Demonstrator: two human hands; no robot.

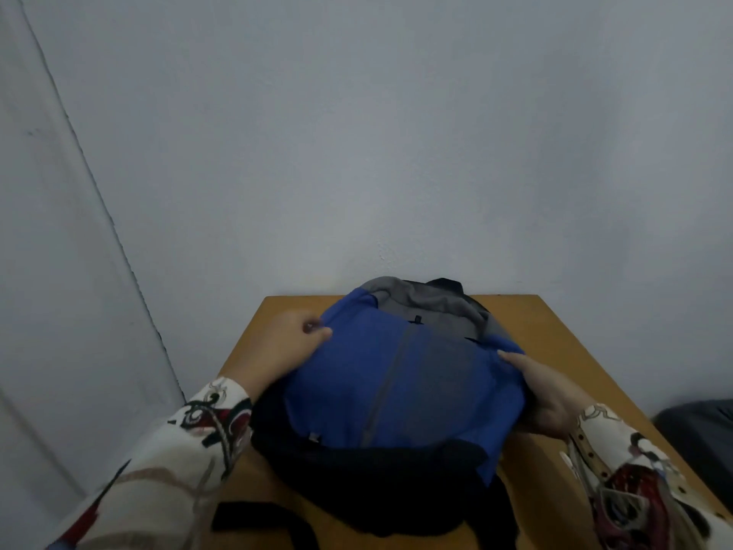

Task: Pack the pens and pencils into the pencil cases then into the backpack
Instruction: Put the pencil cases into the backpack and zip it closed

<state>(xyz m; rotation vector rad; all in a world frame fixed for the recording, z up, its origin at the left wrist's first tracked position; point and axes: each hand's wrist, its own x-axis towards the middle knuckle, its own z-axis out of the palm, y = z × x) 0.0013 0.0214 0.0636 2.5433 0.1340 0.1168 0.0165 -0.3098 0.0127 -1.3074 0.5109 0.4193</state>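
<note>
Blue, grey and black soft fabric backpack [400, 375] lies flat, centre of the tan wooden tabletop [555, 331]. Left hand [283, 347] pinches its left edge; right hand [545, 391] grips its right edge. No pens or cases visible. Advice: lift evenly, since the limp cloth sags.

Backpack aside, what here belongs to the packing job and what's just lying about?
Job:
blue backpack
left hand, pinching its side
right hand, gripping the other side

Lying about:
wooden table
dark object at the right edge

No pens or cases visible.
</note>
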